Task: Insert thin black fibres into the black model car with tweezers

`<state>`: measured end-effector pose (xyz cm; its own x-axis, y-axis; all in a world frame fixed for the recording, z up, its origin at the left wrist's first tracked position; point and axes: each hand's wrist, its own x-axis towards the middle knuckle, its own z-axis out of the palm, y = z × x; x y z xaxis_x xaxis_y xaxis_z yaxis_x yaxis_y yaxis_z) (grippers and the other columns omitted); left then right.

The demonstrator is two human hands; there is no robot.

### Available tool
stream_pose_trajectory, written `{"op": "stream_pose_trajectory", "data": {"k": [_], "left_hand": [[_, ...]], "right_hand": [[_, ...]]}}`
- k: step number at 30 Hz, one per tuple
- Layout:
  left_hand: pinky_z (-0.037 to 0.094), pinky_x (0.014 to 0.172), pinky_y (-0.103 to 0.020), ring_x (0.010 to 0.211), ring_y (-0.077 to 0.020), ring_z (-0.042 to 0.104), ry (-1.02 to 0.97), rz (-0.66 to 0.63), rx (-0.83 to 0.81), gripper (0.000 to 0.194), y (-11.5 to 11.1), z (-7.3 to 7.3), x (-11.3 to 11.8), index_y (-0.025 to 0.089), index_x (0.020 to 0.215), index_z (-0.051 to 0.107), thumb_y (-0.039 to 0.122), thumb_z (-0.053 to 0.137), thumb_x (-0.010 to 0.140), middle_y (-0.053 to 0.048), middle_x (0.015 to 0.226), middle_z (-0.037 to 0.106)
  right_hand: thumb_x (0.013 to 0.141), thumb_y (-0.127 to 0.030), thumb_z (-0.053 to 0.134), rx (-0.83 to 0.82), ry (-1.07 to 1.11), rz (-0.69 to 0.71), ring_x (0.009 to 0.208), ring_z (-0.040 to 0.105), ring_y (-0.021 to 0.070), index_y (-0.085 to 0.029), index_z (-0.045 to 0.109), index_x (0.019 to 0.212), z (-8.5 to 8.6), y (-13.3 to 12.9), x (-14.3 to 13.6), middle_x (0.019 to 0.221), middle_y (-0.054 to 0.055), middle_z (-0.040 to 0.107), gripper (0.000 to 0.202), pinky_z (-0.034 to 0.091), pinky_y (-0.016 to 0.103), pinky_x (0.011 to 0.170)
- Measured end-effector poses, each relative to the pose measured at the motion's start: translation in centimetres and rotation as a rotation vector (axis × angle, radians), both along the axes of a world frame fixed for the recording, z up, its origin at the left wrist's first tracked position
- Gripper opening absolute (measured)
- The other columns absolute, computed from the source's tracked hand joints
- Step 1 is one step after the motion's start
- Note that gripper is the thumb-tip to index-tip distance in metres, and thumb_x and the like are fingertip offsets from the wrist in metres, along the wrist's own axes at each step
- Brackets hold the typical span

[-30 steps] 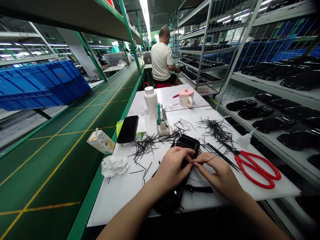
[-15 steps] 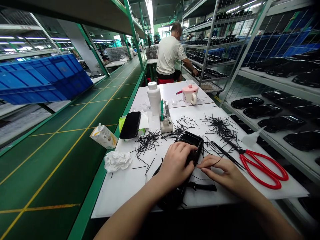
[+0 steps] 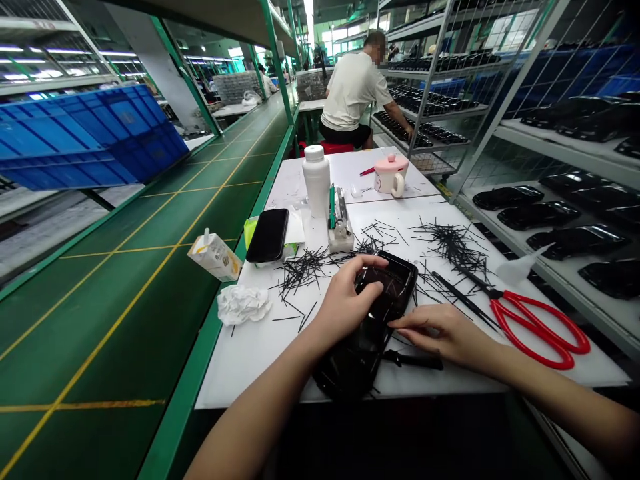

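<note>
A glossy black model car body (image 3: 357, 347) lies on the white table, its far end angled to the right. My left hand (image 3: 350, 287) grips it from the left, thumb and forefinger on its upper surface; the other fingers are partly hidden. At the car body's right side, my right hand (image 3: 430, 328) is closed in a pinch, fingertips against the edge. Whatever is in that pinch is too small to make out. Under the right hand lies a black-handled tool (image 3: 415, 361). Thin black strips (image 3: 303, 270) are scattered around the car body.
Red-handled scissors (image 3: 540, 327) and black tweezers (image 3: 465, 300) lie on the right. Crumpled tissue (image 3: 244, 305), a drink carton (image 3: 215, 257), a phone (image 3: 268, 235), a white bottle (image 3: 316, 180) and a lidded mug (image 3: 391, 177) stand around. A green conveyor (image 3: 150, 287) runs left; racks (image 3: 505, 127) stand right.
My left hand's fingers have drawn back from the car body's right side, uncovering more of its top. My right fingertips have come in against its edge. The camera view has shifted slightly.
</note>
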<state>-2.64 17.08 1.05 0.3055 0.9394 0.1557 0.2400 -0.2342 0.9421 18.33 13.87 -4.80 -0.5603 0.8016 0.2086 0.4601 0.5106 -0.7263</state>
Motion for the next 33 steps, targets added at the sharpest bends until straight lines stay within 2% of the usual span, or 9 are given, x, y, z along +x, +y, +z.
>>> {"op": "stream_pose_trajectory", "data": {"k": [3,8,19,26,30,33], "left_hand": [[0.042,0.103,-0.037,0.114,-0.0195,0.058,0.009,-0.001,0.012,0.027,-0.1,-0.1,0.1,0.02,0.103,0.062,0.009,0.054,0.08,-0.004,0.116,0.067],[0.042,0.104,-0.036,0.113,-0.0193,0.059,-0.001,-0.01,0.03,0.026,-0.1,-0.3,0.1,0.02,0.103,0.063,0.01,0.055,0.081,-0.004,0.114,0.068],[0.046,0.1,-0.034,0.106,-0.018,0.063,-0.057,-0.034,0.026,0.026,-0.3,-0.1,0.3,0.018,0.103,0.062,0.009,0.054,0.081,-0.005,0.108,0.069],[0.049,0.096,-0.033,0.102,-0.0179,0.065,-0.061,-0.049,0.034,0.025,-0.4,-0.2,0.3,0.018,0.104,0.061,0.009,0.053,0.081,-0.005,0.103,0.069],[0.047,0.096,-0.034,0.097,-0.0182,0.065,0.03,-0.094,0.068,0.023,-0.6,0.0,0.2,0.019,0.105,0.061,0.012,0.053,0.084,-0.003,0.097,0.071],[0.045,0.097,-0.035,0.096,-0.0181,0.065,0.143,-0.172,0.109,0.027,-0.9,0.1,0.2,0.021,0.105,0.061,0.009,0.052,0.082,-0.001,0.092,0.073]], "right_hand": [[0.09,-0.03,0.059,-0.015,0.004,-0.008,0.056,0.063,0.0135,-0.023,0.078,0.098,-0.3,-0.2,0.0,0.068,0.003,0.074,0.022,0.048,0.023,0.054],[0.09,-0.029,0.058,-0.04,-0.004,0.008,0.059,0.064,0.0146,-0.023,0.077,0.1,-0.2,-0.3,0.1,0.072,0.004,0.075,0.023,0.048,0.024,0.056],[0.09,-0.03,0.058,-0.026,-0.046,0.103,0.054,0.061,0.0131,-0.024,0.077,0.097,0.7,0.3,0.0,0.065,0.003,0.07,0.022,0.045,0.022,0.055],[0.092,-0.03,0.055,-0.046,-0.132,0.148,0.056,0.06,0.0135,-0.024,0.076,0.1,0.5,0.5,-0.2,0.068,0.003,0.07,0.024,0.044,0.023,0.056],[0.091,-0.031,0.054,-0.225,-0.118,0.127,0.05,0.051,0.0112,-0.022,0.076,0.097,0.9,0.9,-0.3,0.061,0.0,0.064,0.024,0.037,0.023,0.051],[0.088,-0.031,0.058,-0.539,0.009,0.122,0.046,0.048,0.0094,-0.019,0.076,0.088,1.7,1.3,-0.1,0.055,-0.002,0.059,0.022,0.032,0.022,0.047]]}}
